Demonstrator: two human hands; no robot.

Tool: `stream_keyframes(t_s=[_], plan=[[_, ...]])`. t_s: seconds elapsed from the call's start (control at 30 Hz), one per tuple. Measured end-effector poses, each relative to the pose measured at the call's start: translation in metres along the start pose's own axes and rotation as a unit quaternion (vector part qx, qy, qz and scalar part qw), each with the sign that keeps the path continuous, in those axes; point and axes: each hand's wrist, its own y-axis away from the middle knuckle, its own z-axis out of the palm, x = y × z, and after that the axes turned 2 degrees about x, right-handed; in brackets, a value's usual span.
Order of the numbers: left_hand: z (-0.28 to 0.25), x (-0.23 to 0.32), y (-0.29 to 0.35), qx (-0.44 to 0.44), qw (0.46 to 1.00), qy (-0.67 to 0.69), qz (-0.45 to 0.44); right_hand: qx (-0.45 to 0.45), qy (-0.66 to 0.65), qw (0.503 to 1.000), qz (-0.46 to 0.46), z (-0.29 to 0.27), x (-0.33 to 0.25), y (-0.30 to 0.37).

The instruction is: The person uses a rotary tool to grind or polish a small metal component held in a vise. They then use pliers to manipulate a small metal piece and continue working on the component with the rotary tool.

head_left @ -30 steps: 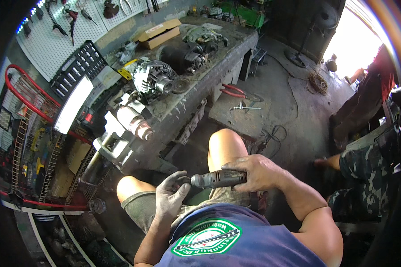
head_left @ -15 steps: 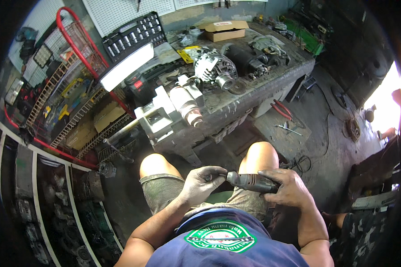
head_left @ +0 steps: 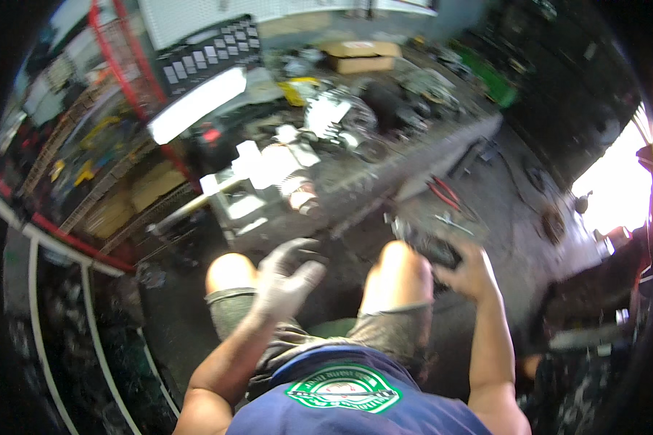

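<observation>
My right hand (head_left: 466,272) grips a slim dark die grinder (head_left: 422,243) above my right knee, its metal nose pointing up and left. Over my left knee, my left hand (head_left: 286,279) is raised with the thumb and fingers apart and nothing visible between them. Both are smeared by motion. Beyond the left hand, a pale bench vise (head_left: 232,192) stands at the workbench corner. An armature (head_left: 300,190) with a copper-coloured end lies at the vise, touched by neither hand.
On the workbench (head_left: 399,168) are an alternator (head_left: 337,119), a dark cylindrical motor (head_left: 386,103), an open cardboard box (head_left: 359,58) and a socket set (head_left: 210,56). A bright lamp (head_left: 198,105) shines beside a red-framed rack (head_left: 123,65). Red-handled pliers (head_left: 444,194) lie at right.
My left hand has come off the die grinder's nose and moved up and left, opening. My right hand has lifted the grinder forward. The whole view has shifted and blurred.
</observation>
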Motion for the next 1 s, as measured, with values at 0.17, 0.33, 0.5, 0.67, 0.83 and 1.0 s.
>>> stream_keyframes(t_s=[0.17, 0.33, 0.5, 0.67, 0.83, 1.0], plan=[[-0.052, 0.010, -0.019, 0.100, 0.991, 0.025, 0.083, 0.065, 0.064, 0.992, 0.092, 0.018, 0.076, -0.031], [-0.103, 0.022, -0.037, 0.209, 0.964, -0.099, 0.127, 0.085, 0.146, 0.972, 0.163, 0.052, 0.114, -0.034], [-0.145, 0.030, -0.071, 0.278, 0.910, -0.222, 0.212, 0.099, 0.197, 0.968, 0.121, 0.056, 0.116, -0.039], [-0.177, 0.036, -0.116, 0.274, 0.875, -0.351, 0.191, 0.123, 0.198, 0.969, 0.081, 0.025, 0.067, -0.066], [-0.200, 0.027, -0.159, 0.263, 0.881, -0.372, 0.127, 0.071, 0.052, 0.993, -0.077, 0.006, -0.031, -0.147], [-0.208, 0.011, -0.170, 0.287, 0.874, -0.372, 0.124, -0.004, -0.009, 0.947, -0.320, 0.048, -0.131, -0.259]])
